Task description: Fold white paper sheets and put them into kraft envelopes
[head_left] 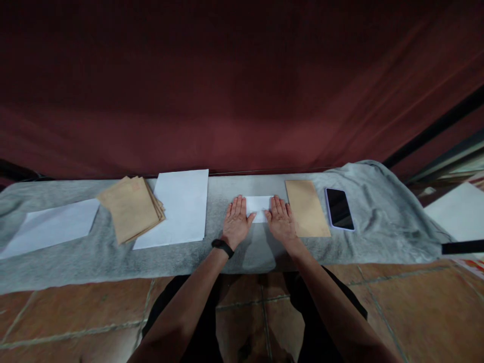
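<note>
White paper [259, 208], a small rectangle, lies flat on the grey cloth [227, 186] between and partly under the two hands. Dark red fabric [242, 91] hangs behind, and the cloth spreads over a long, narrow surface in front of it. To the left sit large white sheets [185, 206], partly under a fanned pile of brown paper [136, 212]. To the right lie a single brown sheet [308, 209] and, beyond it, a phone [339, 208]. Left hand [237, 218] and right hand [280, 222] are palm down, opened out, gripping nothing, thumbs turned inward over the paper (whether the right one touches the brown sheet, I cannot tell). The small piece should be very light, fairly stiff if folded, easily creased and apt to slide; the side edges, by the fingers, look the best place to pinch.
</note>
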`<move>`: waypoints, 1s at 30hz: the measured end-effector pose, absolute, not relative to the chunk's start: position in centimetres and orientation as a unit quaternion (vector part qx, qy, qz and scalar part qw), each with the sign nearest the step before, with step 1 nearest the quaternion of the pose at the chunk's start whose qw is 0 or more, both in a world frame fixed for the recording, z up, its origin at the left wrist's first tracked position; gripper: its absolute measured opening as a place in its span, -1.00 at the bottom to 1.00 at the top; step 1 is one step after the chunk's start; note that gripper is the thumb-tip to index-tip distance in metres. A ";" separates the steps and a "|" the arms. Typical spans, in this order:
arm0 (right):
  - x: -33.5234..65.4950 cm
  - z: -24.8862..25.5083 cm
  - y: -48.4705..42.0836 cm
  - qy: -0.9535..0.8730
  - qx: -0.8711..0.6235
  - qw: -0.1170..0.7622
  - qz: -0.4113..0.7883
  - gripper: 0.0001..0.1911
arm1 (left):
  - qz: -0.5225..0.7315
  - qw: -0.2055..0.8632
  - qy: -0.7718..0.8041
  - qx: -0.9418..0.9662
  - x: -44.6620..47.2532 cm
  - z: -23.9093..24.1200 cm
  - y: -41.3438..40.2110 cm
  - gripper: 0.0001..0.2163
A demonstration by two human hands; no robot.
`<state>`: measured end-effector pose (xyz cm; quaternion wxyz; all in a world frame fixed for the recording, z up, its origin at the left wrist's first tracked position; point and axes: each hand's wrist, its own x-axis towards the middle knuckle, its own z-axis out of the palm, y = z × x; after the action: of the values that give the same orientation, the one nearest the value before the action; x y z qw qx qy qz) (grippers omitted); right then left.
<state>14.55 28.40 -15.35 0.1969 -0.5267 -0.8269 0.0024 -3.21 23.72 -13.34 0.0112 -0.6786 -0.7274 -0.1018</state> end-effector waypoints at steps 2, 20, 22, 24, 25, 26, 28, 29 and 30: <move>14.7 -15.5 28.4 -0.827 -0.524 0.203 -0.002 -0.35 | -0.101 0.015 -0.729 -0.677 -3.3 -13.3 23.4 -0.35; 15.1 -15.6 28.2 -0.832 -0.525 0.177 -0.019 -0.38 | -0.128 -0.020 -0.591 -0.796 0.0 -12.7 19.5 -0.46; 15.1 -15.2 28.1 -0.830 -0.529 0.175 -0.014 -0.38 | -0.129 -0.022 -0.596 -0.792 -0.3 -12.5 19.4 -0.45; 15.0 -14.8 27.8 -0.831 -0.527 0.178 -0.008 -0.38 | -0.129 -0.024 -0.602 -0.788 -0.5 -12.4 19.3 -0.45; 14.9 -14.5 27.6 -0.836 -0.519 0.181 -0.001 -0.38 | -0.129 -0.025 -0.603 -0.787 -0.7 -12.5 19.3 -0.45; 14.7 -14.3 27.2 -0.844 -0.504 0.183 0.008 -0.38 | -0.129 -0.025 -0.604 -0.786 -0.7 -12.6 19.3 -0.45; 14.2 -13.9 26.4 -0.868 -0.459 0.183 0.037 -0.39 | -0.126 -0.027 -0.605 -0.785 -0.8 -12.9 19.3 -0.46; 13.9 -13.9 25.9 -0.880 -0.437 0.180 0.053 -0.39 | -0.124 -0.028 -0.606 -0.785 -0.7 -13.0 19.3 -0.47; 13.6 -13.9 25.5 -0.887 -0.421 0.175 0.067 -0.39 | -0.122 -0.027 -0.607 -0.785 -0.7 -13.2 19.2 -0.47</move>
<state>13.64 25.49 -13.86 0.1754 -0.4213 -0.8873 0.0671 -0.68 19.25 -13.18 -0.0274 -0.7847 -0.6070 -0.1224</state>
